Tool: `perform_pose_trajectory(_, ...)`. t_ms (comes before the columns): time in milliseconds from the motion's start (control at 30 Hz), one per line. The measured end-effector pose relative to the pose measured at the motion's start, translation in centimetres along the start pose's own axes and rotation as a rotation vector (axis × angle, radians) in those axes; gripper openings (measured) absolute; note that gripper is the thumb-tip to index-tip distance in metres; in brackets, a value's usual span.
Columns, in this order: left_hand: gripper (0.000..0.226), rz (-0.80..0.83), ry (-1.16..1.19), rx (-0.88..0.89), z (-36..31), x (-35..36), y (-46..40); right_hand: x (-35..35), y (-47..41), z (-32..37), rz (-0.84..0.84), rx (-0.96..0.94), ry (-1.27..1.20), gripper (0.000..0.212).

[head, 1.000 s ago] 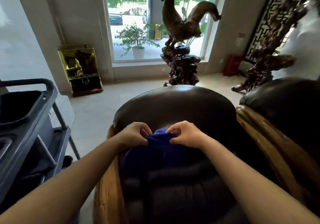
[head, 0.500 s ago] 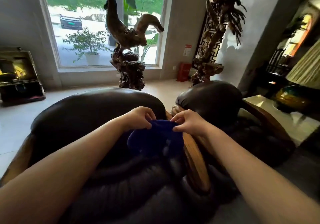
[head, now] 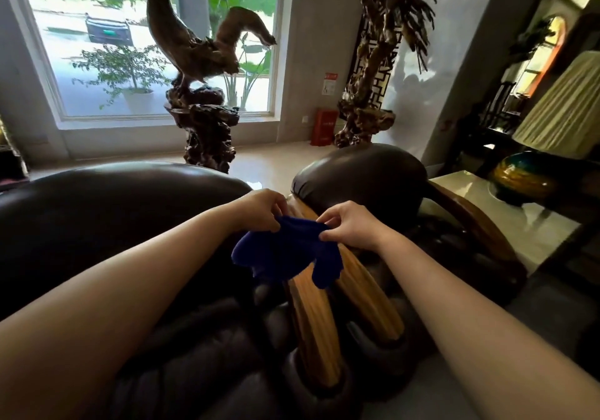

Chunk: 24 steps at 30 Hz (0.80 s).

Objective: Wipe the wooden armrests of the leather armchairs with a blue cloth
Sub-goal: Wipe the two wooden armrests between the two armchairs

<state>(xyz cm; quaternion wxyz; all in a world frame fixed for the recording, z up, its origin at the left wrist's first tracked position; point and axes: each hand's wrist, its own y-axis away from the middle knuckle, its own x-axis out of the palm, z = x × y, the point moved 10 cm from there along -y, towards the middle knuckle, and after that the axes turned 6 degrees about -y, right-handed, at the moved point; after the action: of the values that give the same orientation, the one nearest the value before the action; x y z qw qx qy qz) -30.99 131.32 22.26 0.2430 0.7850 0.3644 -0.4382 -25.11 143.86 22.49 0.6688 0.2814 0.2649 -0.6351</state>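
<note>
A blue cloth hangs between my two hands, held by its top edge. My left hand pinches its left corner and my right hand pinches its right corner. The cloth droops over two wooden armrests side by side: the left armchair's armrest and the right armchair's armrest. Dark leather armchairs flank them, one on the left and one on the right. A third wooden armrest curves along the right chair's far side.
A carved wooden rooster sculpture stands behind the chairs by the window. Another carved wood piece rises at the back right. A pale side table with a lamp sits to the right. A red box is on the floor.
The view has swung right, from the left armchair's middle to the gap between the two chairs. Both hands carried the cloth rightward over the paired armrests, and the cloth now hangs more spread.
</note>
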Motion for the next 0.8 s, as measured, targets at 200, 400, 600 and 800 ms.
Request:
perform_pose_trajectory(200,0.034,-0.046,0.015,-0.052,1.7,0.4,-10.2,-3.1,-9.2,-5.4,0.021,-0.010,0.024,0.028)
perform_pose_trajectory(400,0.031,-0.090,0.075,-0.183,5.2,2.7,-17.3,-3.8,-17.6,-10.5,0.060,-0.052,0.006,0.027)
perform_pose_trajectory(600,0.032,-0.110,0.117,-0.322,9.6,7.5,-22.3,-0.7,-24.0,-17.2,0.203,-0.063,-0.008,0.027)
perform_pose_trajectory(800,0.029,-0.157,0.173,-0.430,13.3,14.8,-25.3,3.9,-28.0,-24.3,0.311,-0.071,0.018,0.028)
